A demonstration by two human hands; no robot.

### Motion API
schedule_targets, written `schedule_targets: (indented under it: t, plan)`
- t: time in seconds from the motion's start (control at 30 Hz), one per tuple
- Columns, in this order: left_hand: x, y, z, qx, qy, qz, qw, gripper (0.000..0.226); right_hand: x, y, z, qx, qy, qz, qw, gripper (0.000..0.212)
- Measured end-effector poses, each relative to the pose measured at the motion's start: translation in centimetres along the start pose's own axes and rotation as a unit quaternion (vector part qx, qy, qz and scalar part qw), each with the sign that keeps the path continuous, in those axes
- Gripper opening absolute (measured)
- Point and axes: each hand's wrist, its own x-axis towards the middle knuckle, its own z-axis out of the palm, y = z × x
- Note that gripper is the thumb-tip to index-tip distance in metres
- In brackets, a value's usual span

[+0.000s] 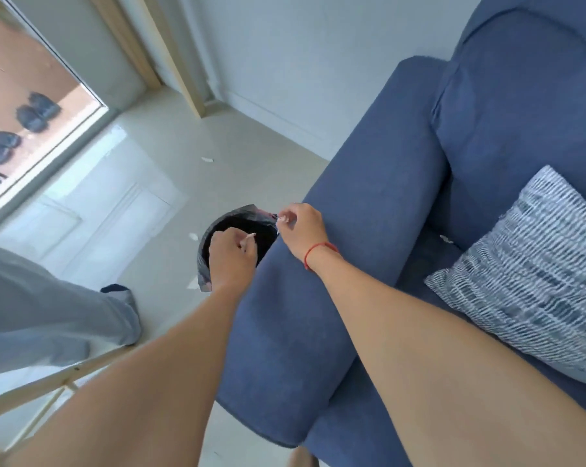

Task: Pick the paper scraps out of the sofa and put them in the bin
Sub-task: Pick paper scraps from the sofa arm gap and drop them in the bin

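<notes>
Blue sofa (369,197) fills the right side, a black-lined bin (202,251) tight against its armrest. Over the bin's mouth the left grip (231,257) and right grip (301,230) each pinch a paper bit (250,235), not yet dropped. One scrap (446,239) waits on the seat (others lie on the floor (150,146)).

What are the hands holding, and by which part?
Left hand pinches a paper scrap by one end; right hand pinches another scrap, over the bin.

Left hand (231,256) pinches a scrap (250,235) over the bin (204,247); right hand (301,229) pinches another scrap (278,220).
</notes>
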Motion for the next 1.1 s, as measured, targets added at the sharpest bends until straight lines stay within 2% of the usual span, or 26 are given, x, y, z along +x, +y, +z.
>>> schedule_targets:
  t: [0.1,0.17,0.27,0.33,0.6,0.77,0.8,0.9,1.1]
  plan:
    - [2.7,-1.1,-0.8,0.003,0.017,-0.051,0.999,0.016,2.4,-1.5,2.6,0.002,-0.020,0.005,1.000,0.018]
    - [4.1,-1.9,-1.2,-0.006,0.008,-0.092,0.996,0.025,3.3,-2.4,3.9,-0.006,-0.050,0.019,0.999,0.022]
    - [5.2,-2.4,-1.1,0.010,-0.043,-0.124,0.991,0.045,3.9,-3.2,4.7,-0.050,-0.147,0.051,0.987,0.044]
    - [5.0,-1.9,-1.0,0.031,-0.058,-0.121,0.991,0.049,4.0,-3.0,4.3,-0.052,-0.163,0.062,0.983,0.052]
    - [0.2,4.3,0.8,0.060,-0.077,-0.080,0.992,0.047,1.6,0.1,-3.8,-0.008,-0.044,0.049,0.998,0.044]
    - [-5.2,11.4,3.8,0.044,-0.090,-0.028,0.995,0.018,-1.7,4.5,-11.7,-0.056,-0.021,0.057,0.997,0.044]
    - [-6.2,12.7,4.7,0.042,-0.096,-0.014,0.994,0.019,-2.3,5.6,-13.2,-0.069,-0.016,0.062,0.996,0.044]
    - [-8.9,15.6,7.8,0.062,-0.125,0.016,0.990,0.047,-3.9,8.7,-16.8,-0.086,-0.008,0.091,0.992,0.043]
    - [-13.1,16.8,13.2,0.094,-0.165,0.038,0.981,0.044,-6.9,13.4,-20.1,-0.082,-0.014,0.133,0.988,0.039]
